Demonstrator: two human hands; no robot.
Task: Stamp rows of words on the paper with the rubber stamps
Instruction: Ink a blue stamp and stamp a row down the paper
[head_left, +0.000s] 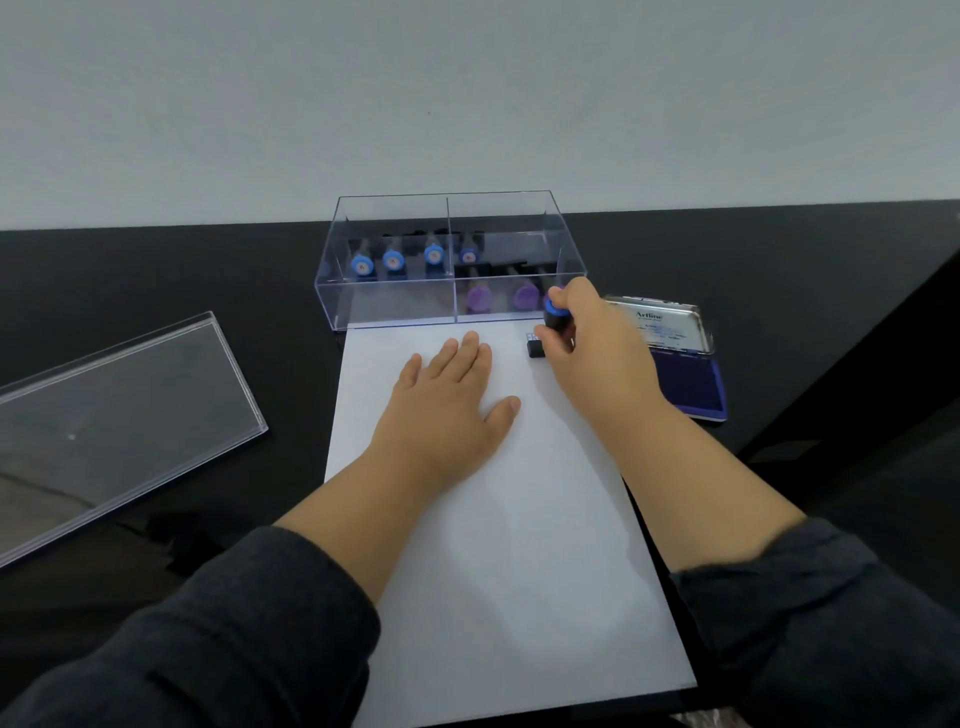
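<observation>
A white sheet of paper lies on the black table in front of me. My left hand rests flat on its upper part, fingers straight. My right hand grips a rubber stamp with a blue cap and black body, its base down on the paper's top right corner. A small blue mark shows on the paper just left of the stamp. A clear plastic box behind the paper holds several blue-capped and purple-capped stamps. An open blue ink pad sits to the right of the paper.
The box's clear lid lies on the table at the left. A pale wall rises behind the table. The table's right edge drops away at the far right.
</observation>
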